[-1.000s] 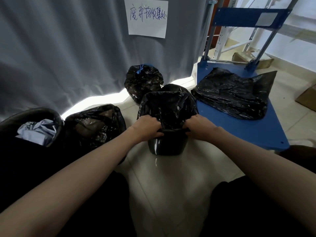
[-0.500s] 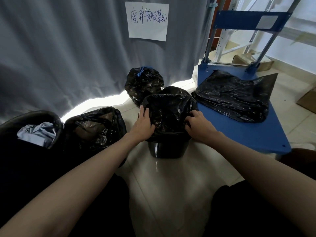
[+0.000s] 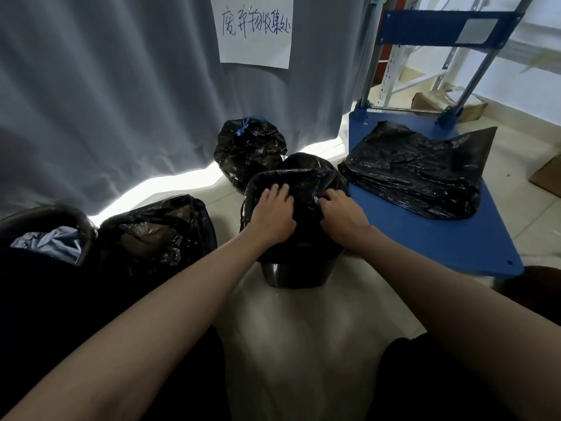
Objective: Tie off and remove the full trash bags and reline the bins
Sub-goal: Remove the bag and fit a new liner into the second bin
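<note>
On the floor, centre: small black bin [image 3: 295, 273] stands on the pale tiles, a black liner bag [image 3: 303, 183] draped over its mouth and folded down its sides; only the bin's lower wall shows below the film.
Left hand [image 3: 273, 212]: lies palm-down on top of the liner, fingers spread and fairly straight, pressing the film toward the bin's opening; no grip that I can see.
Right hand [image 3: 341, 212]: rests on the liner's right side, fingers bent into the plastic; whether they pinch a fold or only push, I cannot tell.
Position: liner and bin sit directly under both hands, between the forearms, just beside the near-left corner of the blue platform trolley [image 3: 440, 238].
Handling, liner: judged thin, soft, very light, glossy and slippery; it will balloon with trapped air and slide off the rim if pulled from one side only. It could tear on a hard tug.
Where to hold: best taken at the hem, on opposite sides of the rim, thumbs inside, stretching the edge evenly downward.
Handling, bin: looks light and rigid; may skate on the smooth tiles, so one hand may need to steady it.
Nearby: tied full bag [image 3: 250, 153] with a blue tie behind the bin by the grey curtain [image 3: 106, 101]; loose black bag [image 3: 158, 235] to the left; spare flat bags [image 3: 416, 174] on the trolley deck; second bin [image 3: 45, 217] with pale blue waste at far left.
</note>
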